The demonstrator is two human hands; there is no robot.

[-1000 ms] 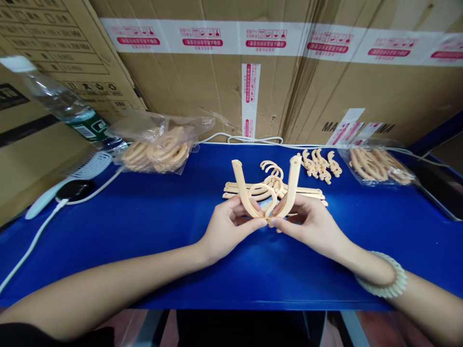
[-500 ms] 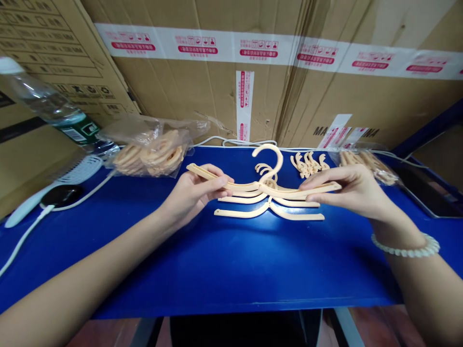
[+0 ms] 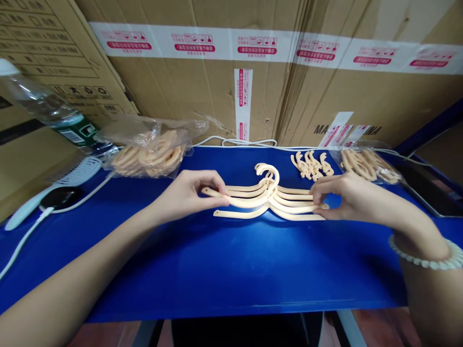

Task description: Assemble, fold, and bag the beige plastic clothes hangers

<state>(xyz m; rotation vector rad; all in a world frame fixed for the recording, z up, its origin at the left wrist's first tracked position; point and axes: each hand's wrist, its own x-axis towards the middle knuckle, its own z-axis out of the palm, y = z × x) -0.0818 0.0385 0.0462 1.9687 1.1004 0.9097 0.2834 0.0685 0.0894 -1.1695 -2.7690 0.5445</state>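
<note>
A pale orange plastic hanger point(image 3: 253, 201) lies spread flat on top of a small stack of like hangers point(image 3: 267, 212) in the middle of the blue table point(image 3: 224, 270). My left hand point(image 3: 188, 193) pinches the hanger's left arm tip. My right hand point(image 3: 343, 197) pinches its right arm tip, fingers curled over it. The hook point(image 3: 269, 171) points away from me.
Loose hook pieces point(image 3: 313, 165) lie behind the stack. Clear bags of parts sit at back left point(image 3: 152, 152) and back right point(image 3: 365, 164). A water bottle point(image 3: 47, 108), a white fan point(image 3: 54, 185) and a black puck with cable point(image 3: 60, 197) are at left. Cardboard boxes point(image 3: 253, 72) wall the back.
The hanger was folded upright in a V near me, then opened out flat, carried away from me and lowered onto the stack. Both hands moved apart with its arm tips.
</note>
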